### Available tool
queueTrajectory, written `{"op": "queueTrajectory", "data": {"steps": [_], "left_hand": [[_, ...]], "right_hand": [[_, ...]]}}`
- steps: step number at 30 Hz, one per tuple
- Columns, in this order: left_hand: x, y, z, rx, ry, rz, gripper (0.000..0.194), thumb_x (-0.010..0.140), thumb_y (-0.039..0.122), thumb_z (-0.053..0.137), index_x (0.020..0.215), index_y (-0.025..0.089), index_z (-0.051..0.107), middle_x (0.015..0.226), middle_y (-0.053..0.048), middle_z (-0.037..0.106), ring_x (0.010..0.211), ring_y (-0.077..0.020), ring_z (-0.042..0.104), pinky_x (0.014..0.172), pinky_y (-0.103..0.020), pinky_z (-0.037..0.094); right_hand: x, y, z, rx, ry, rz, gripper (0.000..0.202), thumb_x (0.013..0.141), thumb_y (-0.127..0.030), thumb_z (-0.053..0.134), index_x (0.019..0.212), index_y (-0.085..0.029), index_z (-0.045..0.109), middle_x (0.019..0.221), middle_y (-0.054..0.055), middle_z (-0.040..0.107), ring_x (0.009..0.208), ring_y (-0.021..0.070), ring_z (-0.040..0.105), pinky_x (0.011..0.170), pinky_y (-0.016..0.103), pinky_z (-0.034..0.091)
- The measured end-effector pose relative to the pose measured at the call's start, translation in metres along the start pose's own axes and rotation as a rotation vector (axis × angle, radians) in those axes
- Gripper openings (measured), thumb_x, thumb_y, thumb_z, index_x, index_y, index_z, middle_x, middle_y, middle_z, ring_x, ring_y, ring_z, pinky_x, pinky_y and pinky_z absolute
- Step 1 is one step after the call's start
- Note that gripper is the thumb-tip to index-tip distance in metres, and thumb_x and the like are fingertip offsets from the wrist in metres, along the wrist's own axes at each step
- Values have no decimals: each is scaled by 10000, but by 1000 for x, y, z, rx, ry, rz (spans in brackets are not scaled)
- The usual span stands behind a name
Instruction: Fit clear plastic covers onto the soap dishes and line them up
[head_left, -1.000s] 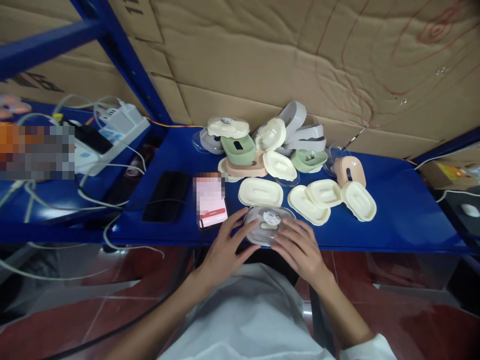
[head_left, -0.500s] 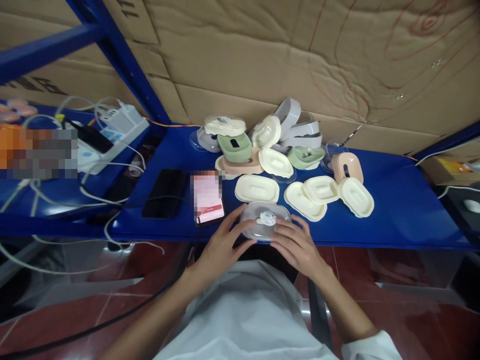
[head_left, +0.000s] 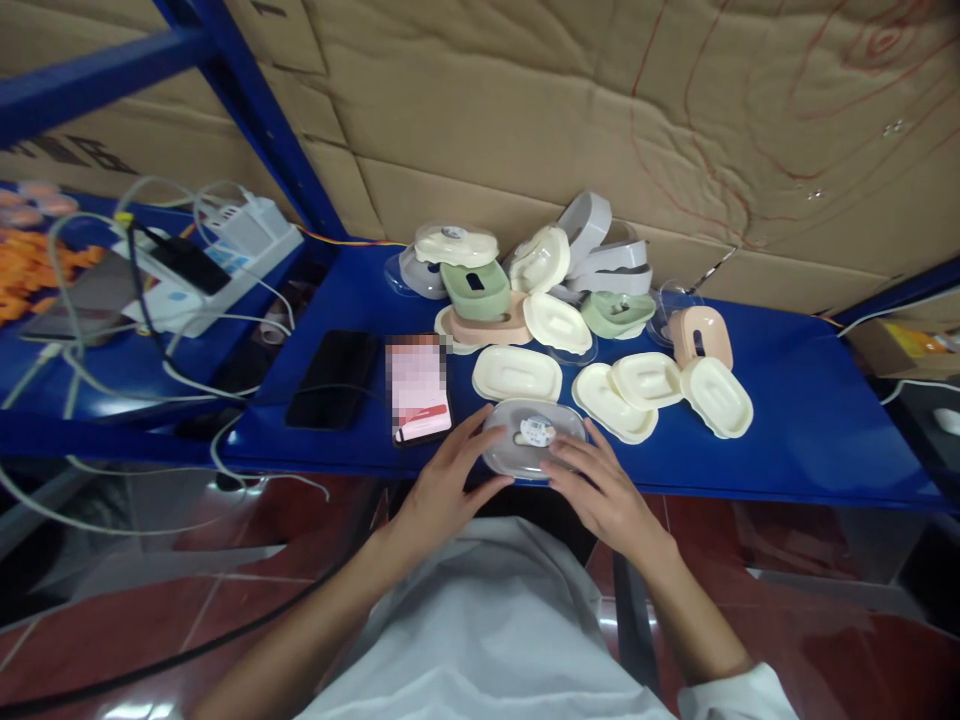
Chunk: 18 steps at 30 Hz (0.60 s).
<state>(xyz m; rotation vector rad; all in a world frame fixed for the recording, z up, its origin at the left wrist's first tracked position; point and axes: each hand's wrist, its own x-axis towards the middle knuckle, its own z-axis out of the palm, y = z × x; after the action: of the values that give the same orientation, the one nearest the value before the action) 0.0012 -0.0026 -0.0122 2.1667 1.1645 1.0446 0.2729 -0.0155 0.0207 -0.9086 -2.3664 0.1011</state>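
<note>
A grey rounded oblong plastic box (head_left: 508, 458) sits at the table's front edge, with a clear cover over it and a round white printed sticker (head_left: 536, 431) in the middle of its top. My left hand (head_left: 454, 465) grips its left end, thumb along the near edge and fingers over the far corner. Round the right end curls my right hand (head_left: 604, 480), its fingers partly resting on the cover beside the sticker. Just beyond the box lies a cream oblong tray (head_left: 517, 375). The underside of the box is hidden.
Behind are piled green (head_left: 476, 292), peach (head_left: 701, 335) and grey (head_left: 589, 225) box shells, cream trays (head_left: 645, 380) and clear covers. Two phones, one dark (head_left: 330, 380) and one lit (head_left: 420, 390), lie left. A power strip (head_left: 225, 270) with cables stands farther left; cardboard (head_left: 487, 120) backs the table.
The fingers of my right hand have shifted a little off the sticker, so more of it shows. My left hand keeps its hold. The view has turned slightly.
</note>
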Motion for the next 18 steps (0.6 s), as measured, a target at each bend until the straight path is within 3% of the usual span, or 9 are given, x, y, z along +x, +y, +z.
{"op": "queueTrajectory", "data": {"steps": [4, 9, 15, 18], "left_hand": [[0, 1, 1, 5, -32, -26, 621, 1001, 292, 738, 1563, 293, 473, 1644, -153, 492, 1509, -305, 532, 1200, -499, 524], [1, 0, 0, 9, -50, -26, 635, 996, 300, 744, 1570, 319, 473, 1648, -140, 482, 1502, -307, 537, 1209, -490, 518], [2, 1, 1, 21, -50, -53, 626, 995, 302, 746, 1564, 331, 487, 1649, -136, 473, 1471, -306, 570, 1184, -469, 544], [2, 1, 2, 32, -56, -60, 635, 995, 301, 745, 1571, 333, 482, 1658, -133, 464, 1480, -301, 560, 1181, -458, 545]], "right_hand": [[2, 0, -2, -7, 14, -2, 596, 1007, -91, 664, 1578, -183, 519, 1430, 163, 696, 1390, 271, 632, 1284, 602, 409], [-4, 2, 5, -16, -38, 14, 593, 1023, -139, 665, 1586, -258, 519, 1463, 111, 689, 1411, 259, 615, 1316, 610, 351], [-9, 12, 13, 87, 12, 105, 562, 995, -204, 721, 1532, -304, 591, 1671, 100, 482, 1615, 354, 342, 1243, 608, 469], [-10, 13, 11, 116, -6, 137, 648, 1007, -203, 705, 1607, -337, 503, 1665, 82, 494, 1615, 352, 342, 1245, 617, 468]]}}
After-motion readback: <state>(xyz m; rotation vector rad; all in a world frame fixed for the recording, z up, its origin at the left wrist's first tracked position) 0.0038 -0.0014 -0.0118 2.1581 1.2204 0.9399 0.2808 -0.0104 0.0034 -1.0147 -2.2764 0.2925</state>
